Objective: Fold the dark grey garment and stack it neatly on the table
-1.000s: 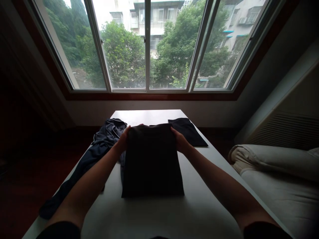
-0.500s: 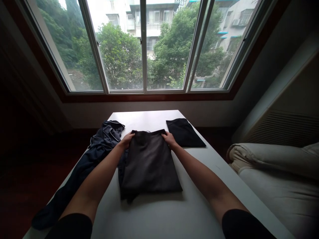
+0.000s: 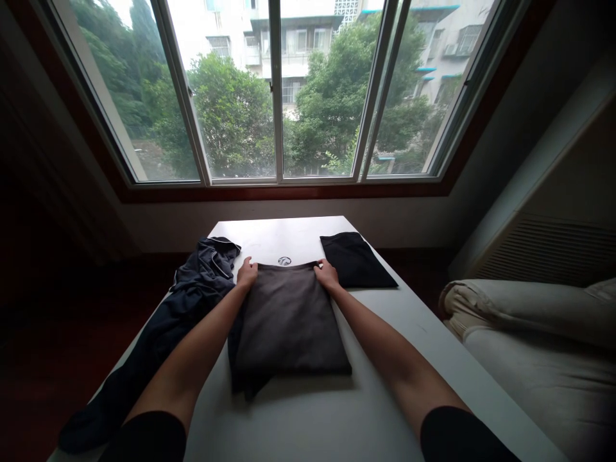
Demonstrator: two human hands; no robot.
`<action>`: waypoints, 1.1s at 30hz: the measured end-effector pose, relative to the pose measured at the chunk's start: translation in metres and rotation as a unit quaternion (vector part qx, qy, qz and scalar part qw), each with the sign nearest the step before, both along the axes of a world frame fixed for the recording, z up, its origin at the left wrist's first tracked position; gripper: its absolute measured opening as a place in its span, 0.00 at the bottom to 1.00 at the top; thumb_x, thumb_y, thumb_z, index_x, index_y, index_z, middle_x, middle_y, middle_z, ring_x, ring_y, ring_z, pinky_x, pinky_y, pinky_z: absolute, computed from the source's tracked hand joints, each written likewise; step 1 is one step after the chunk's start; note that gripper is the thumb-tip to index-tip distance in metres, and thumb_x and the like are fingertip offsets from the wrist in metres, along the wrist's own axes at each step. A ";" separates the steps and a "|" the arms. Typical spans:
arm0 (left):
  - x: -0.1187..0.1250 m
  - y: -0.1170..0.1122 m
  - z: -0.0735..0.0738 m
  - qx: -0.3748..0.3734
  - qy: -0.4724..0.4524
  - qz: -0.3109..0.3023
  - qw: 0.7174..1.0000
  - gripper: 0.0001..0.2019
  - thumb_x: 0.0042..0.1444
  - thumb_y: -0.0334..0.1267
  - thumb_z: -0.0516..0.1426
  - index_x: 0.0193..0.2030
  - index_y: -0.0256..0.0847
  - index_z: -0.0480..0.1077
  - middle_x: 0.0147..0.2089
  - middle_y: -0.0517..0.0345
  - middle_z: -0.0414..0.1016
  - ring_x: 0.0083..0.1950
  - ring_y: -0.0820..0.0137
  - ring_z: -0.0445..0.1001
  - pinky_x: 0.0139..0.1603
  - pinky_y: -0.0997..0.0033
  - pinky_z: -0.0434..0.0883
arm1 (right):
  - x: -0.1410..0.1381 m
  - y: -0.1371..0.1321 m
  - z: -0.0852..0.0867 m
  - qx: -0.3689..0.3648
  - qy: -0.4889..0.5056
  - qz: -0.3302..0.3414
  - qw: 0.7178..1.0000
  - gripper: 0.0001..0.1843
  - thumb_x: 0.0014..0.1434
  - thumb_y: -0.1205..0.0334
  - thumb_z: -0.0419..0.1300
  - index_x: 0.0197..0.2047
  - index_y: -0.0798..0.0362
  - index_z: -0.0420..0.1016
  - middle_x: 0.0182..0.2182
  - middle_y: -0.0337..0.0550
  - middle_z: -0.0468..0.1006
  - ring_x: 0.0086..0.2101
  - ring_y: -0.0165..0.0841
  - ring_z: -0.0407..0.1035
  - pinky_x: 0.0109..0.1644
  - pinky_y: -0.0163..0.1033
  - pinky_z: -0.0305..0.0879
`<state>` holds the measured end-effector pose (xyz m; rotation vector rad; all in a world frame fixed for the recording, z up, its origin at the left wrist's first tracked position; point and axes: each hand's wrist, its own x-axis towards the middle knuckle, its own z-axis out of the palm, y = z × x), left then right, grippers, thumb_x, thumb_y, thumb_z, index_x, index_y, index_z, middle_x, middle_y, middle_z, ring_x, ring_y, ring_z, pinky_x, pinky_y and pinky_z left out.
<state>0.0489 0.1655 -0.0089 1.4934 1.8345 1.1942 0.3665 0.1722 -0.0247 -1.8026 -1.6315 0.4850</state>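
Observation:
A dark grey folded garment [image 3: 289, 321] lies flat in the middle of the white table [image 3: 337, 410]. My left hand [image 3: 247, 273] rests on its far left corner with fingers curled on the cloth. My right hand [image 3: 326, 274] rests on its far right corner, fingers likewise pressed on the fabric. Both arms reach forward along the garment's sides. A small round mark [image 3: 284, 260] shows on the table just beyond the garment's far edge.
A crumpled navy garment [image 3: 192, 282] trails off the table's left edge. A black folded cloth [image 3: 355, 260] lies at the far right. A pale cushioned seat [image 3: 529, 333] stands to the right. A wide window [image 3: 279, 90] fills the far wall.
The garment was held up by its far edge and has been lowered flat onto the table. Both hands came down with it and now rest on its far corners.

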 end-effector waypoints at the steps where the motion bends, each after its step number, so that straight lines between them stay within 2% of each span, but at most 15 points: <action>1: 0.003 -0.003 0.002 0.003 0.036 0.002 0.999 0.24 0.66 0.36 0.56 0.68 0.35 0.70 0.60 0.38 0.78 0.66 0.51 0.75 0.70 0.51 0.68 | -0.003 -0.003 0.001 0.016 -0.013 -0.008 1.000 0.21 0.68 0.58 0.58 0.61 0.55 0.77 0.52 0.56 0.82 0.50 0.45 0.77 0.55 0.43 0.71; 2: 0.007 -0.007 0.003 0.012 0.076 -0.004 0.997 0.24 0.65 0.36 0.57 0.67 0.36 0.71 0.65 0.37 0.75 0.70 0.50 0.70 0.74 0.51 0.63 | -0.007 -0.007 0.002 0.049 -0.038 -0.016 0.998 0.22 0.69 0.58 0.58 0.63 0.55 0.76 0.55 0.58 0.80 0.53 0.46 0.75 0.58 0.45 0.70; 4: 0.018 -0.016 0.002 0.030 0.204 -0.056 0.977 0.22 0.66 0.38 0.58 0.66 0.39 0.74 0.72 0.39 0.69 0.75 0.50 0.64 0.77 0.51 0.59 | -0.020 -0.015 0.006 0.137 -0.097 -0.007 0.986 0.23 0.70 0.57 0.57 0.65 0.55 0.75 0.61 0.60 0.75 0.60 0.48 0.69 0.64 0.48 0.65; 6: 0.032 -0.024 -0.002 0.024 0.296 -0.128 0.946 0.22 0.67 0.41 0.58 0.66 0.40 0.75 0.74 0.40 0.67 0.76 0.50 0.63 0.77 0.52 0.58 | -0.036 -0.024 0.007 0.196 -0.136 0.054 0.970 0.22 0.72 0.57 0.56 0.65 0.53 0.76 0.65 0.57 0.72 0.65 0.48 0.64 0.70 0.49 0.60; 7: 0.039 -0.027 -0.006 0.019 0.321 -0.160 0.934 0.23 0.68 0.42 0.57 0.67 0.41 0.74 0.75 0.41 0.65 0.76 0.51 0.62 0.78 0.52 0.57 | -0.045 -0.029 0.007 0.203 -0.149 0.097 0.963 0.21 0.73 0.57 0.54 0.64 0.52 0.77 0.67 0.56 0.71 0.66 0.47 0.63 0.72 0.49 0.58; 10: 0.051 -0.034 -0.020 -0.008 0.351 -0.223 0.910 0.26 0.71 0.46 0.55 0.73 0.45 0.68 0.79 0.45 0.60 0.80 0.52 0.56 0.80 0.48 0.52 | -0.062 -0.038 -0.002 0.129 -0.191 0.235 0.944 0.23 0.74 0.55 0.54 0.67 0.48 0.76 0.69 0.51 0.71 0.69 0.43 0.62 0.74 0.48 0.54; 12: 0.052 -0.035 -0.028 -0.027 0.349 -0.244 0.904 0.27 0.72 0.48 0.53 0.75 0.48 0.66 0.82 0.48 0.57 0.82 0.51 0.51 0.81 0.42 0.46 | -0.063 -0.041 -0.012 0.067 -0.218 0.267 0.936 0.28 0.75 0.49 0.53 0.73 0.47 0.71 0.74 0.50 0.65 0.73 0.45 0.56 0.77 0.51 0.48; 15: 0.045 -0.033 -0.034 -0.031 0.330 -0.237 0.913 0.28 0.72 0.50 0.52 0.75 0.47 0.66 0.83 0.48 0.53 0.84 0.48 0.46 0.82 0.38 0.40 | -0.053 -0.038 -0.022 0.009 -0.239 0.254 0.937 0.35 0.76 0.40 0.48 0.78 0.46 0.62 0.79 0.48 0.54 0.77 0.46 0.45 0.79 0.54 0.39; 17: 0.039 -0.031 -0.034 -0.036 0.312 -0.211 0.926 0.29 0.72 0.52 0.52 0.76 0.45 0.66 0.83 0.46 0.51 0.84 0.46 0.45 0.81 0.37 0.39 | -0.044 -0.035 -0.023 -0.010 -0.246 0.238 0.940 0.38 0.76 0.38 0.46 0.80 0.48 0.57 0.80 0.49 0.50 0.78 0.45 0.41 0.80 0.55 0.35; 20: 0.033 -0.032 -0.030 -0.043 0.302 -0.177 0.936 0.31 0.71 0.54 0.52 0.77 0.45 0.64 0.83 0.44 0.52 0.83 0.45 0.46 0.81 0.38 0.40 | -0.034 -0.032 -0.021 -0.017 -0.251 0.222 0.942 0.39 0.76 0.37 0.44 0.81 0.49 0.56 0.80 0.49 0.49 0.79 0.45 0.39 0.80 0.54 0.34; 23: 0.033 -0.048 -0.025 -0.057 0.329 -0.162 0.929 0.31 0.72 0.55 0.50 0.77 0.45 0.63 0.82 0.43 0.55 0.83 0.46 0.47 0.81 0.38 0.41 | -0.031 -0.032 -0.021 -0.010 -0.254 0.208 0.945 0.38 0.76 0.39 0.45 0.80 0.50 0.57 0.80 0.49 0.48 0.79 0.44 0.38 0.80 0.53 0.35; 27: 0.047 -0.087 -0.020 -0.019 0.373 -0.212 0.903 0.34 0.73 0.60 0.48 0.76 0.42 0.65 0.82 0.40 0.54 0.84 0.46 0.46 0.82 0.38 0.37 | -0.034 -0.034 -0.023 0.000 -0.253 0.204 0.946 0.38 0.77 0.40 0.45 0.80 0.52 0.58 0.80 0.50 0.49 0.78 0.45 0.39 0.80 0.52 0.36; 31: 0.049 -0.117 -0.022 -0.007 0.376 -0.298 0.878 0.34 0.72 0.62 0.50 0.79 0.50 0.61 0.84 0.49 0.50 0.84 0.49 0.45 0.82 0.41 0.42 | -0.028 -0.035 -0.024 0.014 -0.252 0.192 0.949 0.35 0.77 0.43 0.47 0.79 0.51 0.61 0.80 0.50 0.51 0.78 0.45 0.42 0.80 0.53 0.38; 33: 0.040 -0.122 -0.024 -0.006 0.379 -0.286 0.880 0.34 0.72 0.61 0.50 0.79 0.51 0.60 0.84 0.52 0.50 0.84 0.50 0.45 0.82 0.43 0.42 | -0.019 -0.036 -0.021 0.015 -0.250 0.175 0.952 0.33 0.77 0.46 0.48 0.78 0.49 0.63 0.79 0.51 0.52 0.77 0.46 0.44 0.80 0.55 0.38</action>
